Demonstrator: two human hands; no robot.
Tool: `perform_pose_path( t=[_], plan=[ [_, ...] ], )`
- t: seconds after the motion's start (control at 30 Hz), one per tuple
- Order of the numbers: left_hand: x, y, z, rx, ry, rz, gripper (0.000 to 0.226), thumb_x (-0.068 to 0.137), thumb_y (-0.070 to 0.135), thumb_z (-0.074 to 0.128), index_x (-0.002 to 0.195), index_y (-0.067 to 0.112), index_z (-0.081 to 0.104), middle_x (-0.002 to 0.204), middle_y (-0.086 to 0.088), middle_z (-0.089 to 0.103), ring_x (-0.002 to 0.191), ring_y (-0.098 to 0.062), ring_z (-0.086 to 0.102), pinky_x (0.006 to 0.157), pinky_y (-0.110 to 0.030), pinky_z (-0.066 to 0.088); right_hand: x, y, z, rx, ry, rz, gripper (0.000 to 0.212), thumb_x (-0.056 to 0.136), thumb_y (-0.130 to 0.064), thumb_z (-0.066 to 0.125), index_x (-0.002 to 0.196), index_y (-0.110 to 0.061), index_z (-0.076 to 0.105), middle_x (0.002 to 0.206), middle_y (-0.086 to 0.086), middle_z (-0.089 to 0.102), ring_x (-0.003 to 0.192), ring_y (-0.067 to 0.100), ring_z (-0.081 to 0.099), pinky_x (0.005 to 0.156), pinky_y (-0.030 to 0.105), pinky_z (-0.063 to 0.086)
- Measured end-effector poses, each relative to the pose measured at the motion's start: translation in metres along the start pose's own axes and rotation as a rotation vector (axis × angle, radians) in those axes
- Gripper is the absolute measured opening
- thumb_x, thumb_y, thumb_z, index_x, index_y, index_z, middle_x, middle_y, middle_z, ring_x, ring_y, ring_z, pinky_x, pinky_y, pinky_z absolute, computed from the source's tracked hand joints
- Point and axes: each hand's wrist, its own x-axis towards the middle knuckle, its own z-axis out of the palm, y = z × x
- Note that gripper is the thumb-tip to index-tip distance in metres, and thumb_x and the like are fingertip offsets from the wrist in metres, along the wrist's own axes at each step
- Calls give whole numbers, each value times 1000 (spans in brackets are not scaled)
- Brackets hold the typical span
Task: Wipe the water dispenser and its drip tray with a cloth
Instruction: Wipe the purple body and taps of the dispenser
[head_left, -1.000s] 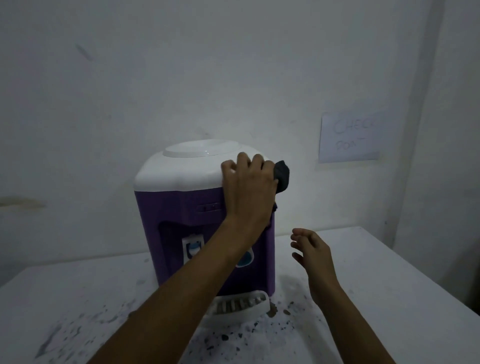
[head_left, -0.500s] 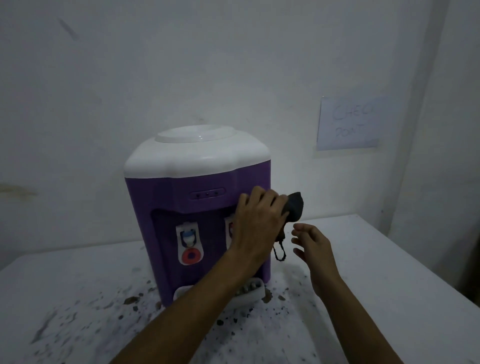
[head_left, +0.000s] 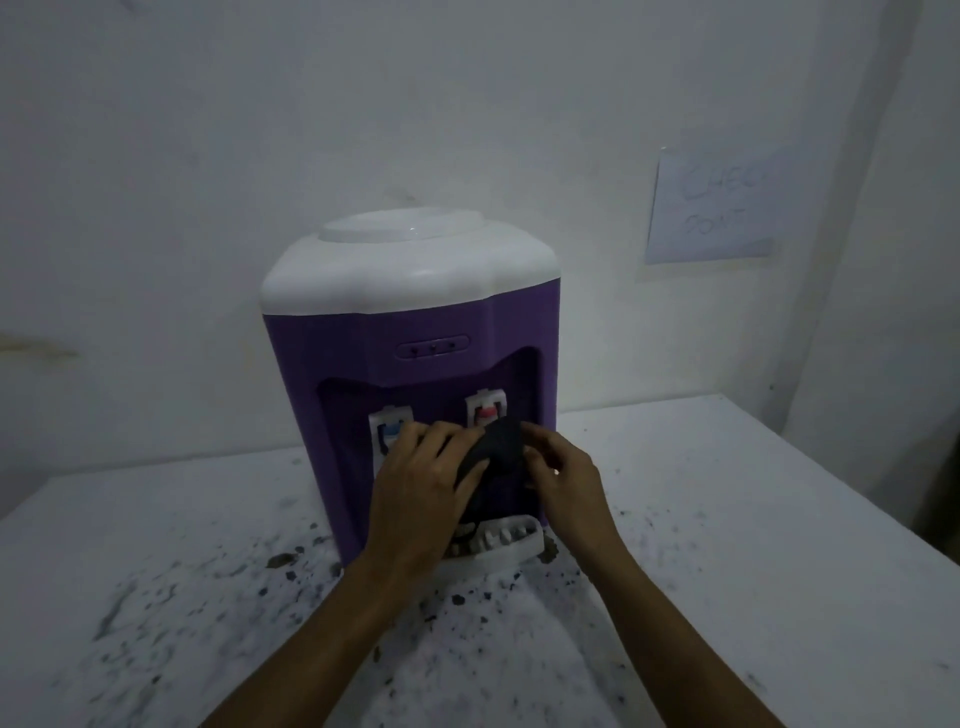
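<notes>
Both hands are on the one dark cloth (head_left: 493, 449); left hand (head_left: 423, 488) grips it from the left, right hand (head_left: 563, 480) pinches its right edge. One purple water dispenser (head_left: 415, 332) sits right behind them on the desk (head_left: 727, 519); its one white drip tray (head_left: 501, 548) is just below the hands.

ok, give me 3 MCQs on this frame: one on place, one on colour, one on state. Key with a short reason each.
1. Where is the cloth?
A. on the dispenser's white top
B. in front of the taps, between both hands
C. flat on the table

2. What colour is the body of the water dispenser?
A. purple
B. green
C. red

3. How is the left hand engaged?
A. resting open on the table
B. gripping the cloth
C. lifting the drip tray

Key:
1 B: the dark cloth sits before the tap recess, with the right hand at its other side.
2 A: purple under a white top.
3 B: its fingers curl over the cloth above the drip tray.
</notes>
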Motion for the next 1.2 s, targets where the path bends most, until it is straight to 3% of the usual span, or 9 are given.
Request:
perform_pose_path(
  t=[0.23,0.5,0.7,0.87,1.2],
  plan=[
    [-17,-21,-9,-12,-24,-70,35,88,36,55,112,13,65,103,-3,66,98,-19,45,77,-34,52,8,-8,12,24,-53,82,45,98,-9,41,141,-21,41,138,0,51,121,15,52,102,38,46],
    [-27,-30,-19,-54,-4,-126,35,86,37,57,112,15,65,103,0,65,94,-16,43,72,-29,51,0,-13,11,2,-64,52,47,94,0,43,136,-20,50,122,-2,62,107,9,61,92,31,53],
    [-28,-27,-19,-112,3,-153,42,87,43,47,114,17,64,104,1,65,95,-17,44,75,-28,50,-6,-15,5,-50,-102,23,50,92,4,42,135,-22,51,120,-4,63,105,9,61,91,32,54],
    [-26,-24,-17,-121,-14,-182,42,87,44,46,115,18,63,104,3,64,96,-16,44,77,-25,46,-3,-14,2,-82,-151,-11,51,90,3,45,133,-23,54,117,-3,66,100,14,64,88,38,55],
    [-24,-25,-23,-86,-1,-181,42,86,43,48,116,18,64,105,3,65,96,-15,42,77,-20,39,-8,-15,3,-53,-181,-68,44,92,-2,51,128,-25,58,111,-7,69,99,6,65,89,29,54]
  ],
)
